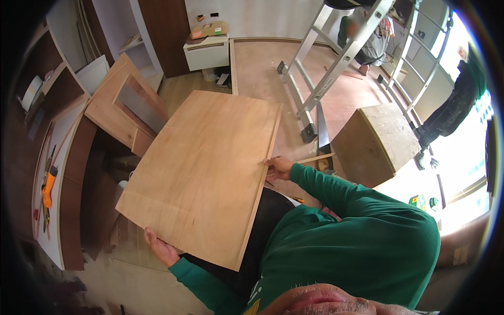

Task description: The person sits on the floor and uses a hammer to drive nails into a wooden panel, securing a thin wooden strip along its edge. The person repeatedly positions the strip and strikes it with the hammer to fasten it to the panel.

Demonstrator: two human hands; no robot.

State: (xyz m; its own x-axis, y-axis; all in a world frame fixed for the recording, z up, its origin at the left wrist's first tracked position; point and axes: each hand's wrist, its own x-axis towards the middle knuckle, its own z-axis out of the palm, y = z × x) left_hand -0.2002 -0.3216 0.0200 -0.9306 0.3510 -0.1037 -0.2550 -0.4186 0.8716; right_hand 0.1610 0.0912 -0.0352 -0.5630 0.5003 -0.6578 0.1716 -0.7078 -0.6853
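Observation:
A large plywood panel (202, 173) lies tilted in front of me, with a thin wooden strip (255, 220) along its right edge. My left hand (161, 248) grips the lower left edge, fingers partly under the board. At the right edge, my right hand (280, 169) is closed round the strip side, its thumb on top and the other fingers partly hidden. Behind the panel's left side leans a wooden frame (123, 100) with a grey inset.
An aluminium stepladder (341, 68) stands ahead on the right, near a wooden box (370, 139). Two other people are at the far right. On the left, a cabinet top (58, 210) carries an orange-handled tool (49, 186). A white drawer unit (207, 55) hangs at the back wall.

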